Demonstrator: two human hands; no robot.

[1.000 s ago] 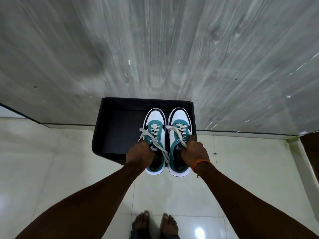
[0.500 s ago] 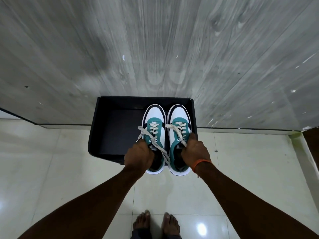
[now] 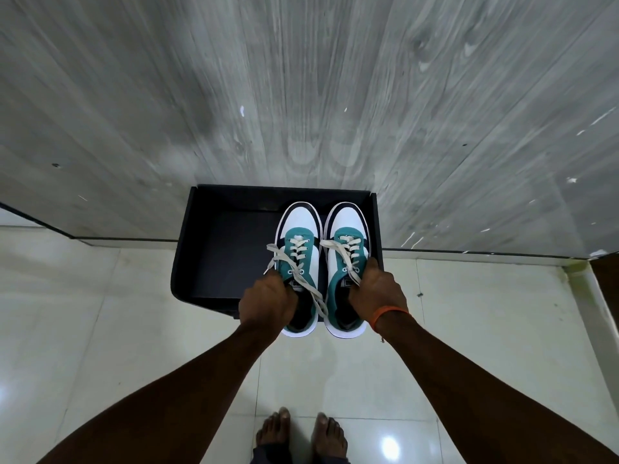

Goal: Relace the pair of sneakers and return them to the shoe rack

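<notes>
Two white, teal and navy sneakers with cream laces sit side by side over the right half of a black open shoe rack [image 3: 214, 249]. My left hand [image 3: 266, 301] grips the left sneaker [image 3: 299, 229] at its collar. My right hand [image 3: 376, 291], with an orange band at the wrist, grips the right sneaker [image 3: 346, 226] the same way. The toes point to the wall and lie inside the rack, while the heels stick out past its front edge. Loose lace ends trail over both tongues.
A grey wood-grain wall [image 3: 301, 95] rises right behind the rack. Pale glossy floor tiles [image 3: 83, 313] spread to both sides. My bare feet [image 3: 298, 433] stand on the tiles below the sneakers. A dark brown edge [image 3: 608, 283] shows at the far right.
Both hands have pushed the sneakers slightly further toward the wall into the rack. The grips are unchanged.
</notes>
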